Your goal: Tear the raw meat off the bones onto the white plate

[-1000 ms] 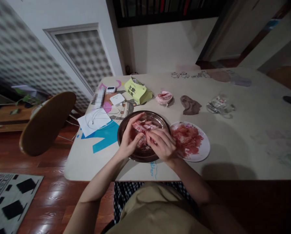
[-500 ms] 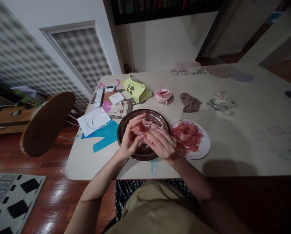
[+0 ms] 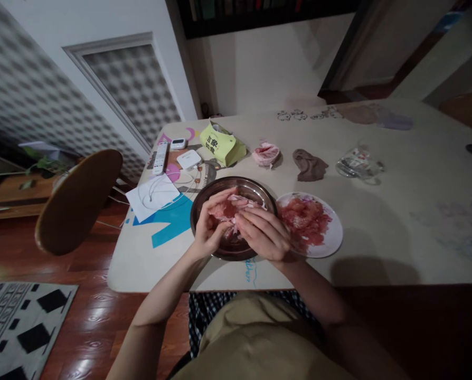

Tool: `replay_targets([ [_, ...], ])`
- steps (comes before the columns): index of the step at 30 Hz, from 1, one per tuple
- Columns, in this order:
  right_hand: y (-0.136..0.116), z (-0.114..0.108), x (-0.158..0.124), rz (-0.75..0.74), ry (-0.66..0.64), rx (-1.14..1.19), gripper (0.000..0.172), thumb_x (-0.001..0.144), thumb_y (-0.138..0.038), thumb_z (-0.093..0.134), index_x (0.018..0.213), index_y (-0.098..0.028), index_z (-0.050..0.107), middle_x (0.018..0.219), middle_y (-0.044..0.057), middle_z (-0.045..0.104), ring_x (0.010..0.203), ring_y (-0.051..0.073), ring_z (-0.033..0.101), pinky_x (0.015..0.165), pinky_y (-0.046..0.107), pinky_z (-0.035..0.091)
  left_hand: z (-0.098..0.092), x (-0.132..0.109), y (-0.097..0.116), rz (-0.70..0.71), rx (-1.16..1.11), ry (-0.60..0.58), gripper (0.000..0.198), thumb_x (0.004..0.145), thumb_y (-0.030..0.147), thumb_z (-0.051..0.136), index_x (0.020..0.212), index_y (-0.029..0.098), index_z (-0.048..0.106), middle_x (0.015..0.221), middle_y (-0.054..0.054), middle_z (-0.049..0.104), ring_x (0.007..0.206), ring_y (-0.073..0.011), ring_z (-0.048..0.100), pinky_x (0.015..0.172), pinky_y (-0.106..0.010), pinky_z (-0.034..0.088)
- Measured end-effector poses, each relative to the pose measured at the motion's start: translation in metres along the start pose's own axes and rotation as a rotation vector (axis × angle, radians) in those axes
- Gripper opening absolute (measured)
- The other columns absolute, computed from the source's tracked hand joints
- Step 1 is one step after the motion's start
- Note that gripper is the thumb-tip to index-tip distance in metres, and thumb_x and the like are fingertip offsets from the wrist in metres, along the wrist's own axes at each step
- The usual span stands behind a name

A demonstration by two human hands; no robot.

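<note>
Over the round metal bowl (image 3: 199, 245), my left hand (image 3: 211, 224) curls round a piece of pink-red fruit flesh (image 3: 222, 210) that looks like pomelo. My right hand (image 3: 265, 232) comes in from the other side, its fingertips pinched together at the edge of the same piece. What exactly lies between those fingertips is hidden. Pale pink scraps of peel or membrane (image 3: 255, 203) lie in the bowl below. Touching the bowl's right side, a white plate (image 3: 334, 240) holds a heap of loose red flesh (image 3: 307, 219).
Beyond the bowl sit a pink piece with pale skin (image 3: 266, 154), a crumpled brown cloth (image 3: 309, 165), a clear glass mug (image 3: 357, 164) and a yellow-green packet (image 3: 222, 145). Leftward are a remote control (image 3: 160, 158), white devices, a cable and white paper (image 3: 152, 199). A chair (image 3: 79, 200) stands left.
My right fingers have shifted slightly along the fruit piece, and more of its red flesh shows between my hands. The left hand keeps nearly the same hold.
</note>
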State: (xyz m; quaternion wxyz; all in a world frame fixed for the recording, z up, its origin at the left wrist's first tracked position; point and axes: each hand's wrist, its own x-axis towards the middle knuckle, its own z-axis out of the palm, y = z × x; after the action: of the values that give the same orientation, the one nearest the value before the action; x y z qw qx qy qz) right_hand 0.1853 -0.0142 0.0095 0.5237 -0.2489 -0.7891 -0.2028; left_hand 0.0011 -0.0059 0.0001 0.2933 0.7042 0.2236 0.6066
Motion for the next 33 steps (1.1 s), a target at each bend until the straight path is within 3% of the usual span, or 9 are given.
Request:
replay_targets([
  [5,0.005,0.000,0.001,0.156,0.069,0.011,0.039,0.091,-0.007,0.075,0.128,-0.015,0.072,0.104,0.008,0.081,0.104,0.022,0.077,0.095,0.035,0.067,0.000,0.002,0.003,0.000,0.005,-0.026,0.051,0.099,0.031,0.069,0.148,0.028,0.053,0.151,-0.013,0.061,0.143,-0.0295,0.057,0.121,-0.053,0.046],
  [12,0.017,0.001,0.000,0.364,0.075,-0.007,0.029,0.094,-0.010,0.073,0.118,-0.024,0.077,0.092,0.005,0.076,0.092,0.020,0.072,0.092,0.036,0.063,0.000,0.001,-0.004,-0.124,-0.034,0.076,0.060,0.092,0.043,0.078,0.145,0.026,0.056,0.146,-0.014,0.064,0.138,-0.0316,0.062,0.119,-0.052,0.048],
  [19,0.014,0.009,0.001,0.393,-0.019,0.103,0.052,0.096,-0.001,0.053,0.138,-0.026,0.068,0.107,0.008,0.076,0.105,0.023,0.070,0.096,0.041,0.061,-0.003,0.005,-0.005,-0.236,0.085,0.205,0.058,0.089,0.040,0.082,0.141,0.024,0.061,0.138,-0.012,0.069,0.132,-0.0271,0.064,0.117,-0.043,0.049],
  [25,0.007,0.009,0.004,0.362,-0.072,0.160,0.034,0.095,-0.020,0.073,0.128,-0.025,0.073,0.111,0.009,0.077,0.108,0.026,0.070,0.101,0.047,0.062,0.000,0.005,-0.004,-0.282,0.106,0.212,0.055,0.087,0.041,0.084,0.134,0.022,0.066,0.134,-0.012,0.071,0.127,-0.0267,0.068,0.112,-0.041,0.054],
  [29,0.004,0.012,0.004,0.315,-0.061,0.183,0.030,0.093,-0.018,0.076,0.122,-0.022,0.074,0.110,0.009,0.078,0.107,0.025,0.071,0.100,0.045,0.062,0.002,0.004,-0.004,-0.293,0.071,0.189,0.056,0.085,0.043,0.085,0.134,0.022,0.067,0.132,-0.012,0.072,0.124,-0.0269,0.070,0.102,-0.037,0.060],
  [33,0.005,0.013,0.004,0.356,-0.021,0.178,0.026,0.093,-0.012,0.074,0.118,-0.019,0.075,0.105,0.010,0.080,0.103,0.024,0.072,0.094,0.042,0.063,0.001,0.003,-0.005,-0.286,0.026,0.162,0.056,0.091,0.041,0.080,0.142,0.023,0.064,0.140,-0.014,0.068,0.128,-0.0281,0.068,0.102,-0.036,0.061],
])
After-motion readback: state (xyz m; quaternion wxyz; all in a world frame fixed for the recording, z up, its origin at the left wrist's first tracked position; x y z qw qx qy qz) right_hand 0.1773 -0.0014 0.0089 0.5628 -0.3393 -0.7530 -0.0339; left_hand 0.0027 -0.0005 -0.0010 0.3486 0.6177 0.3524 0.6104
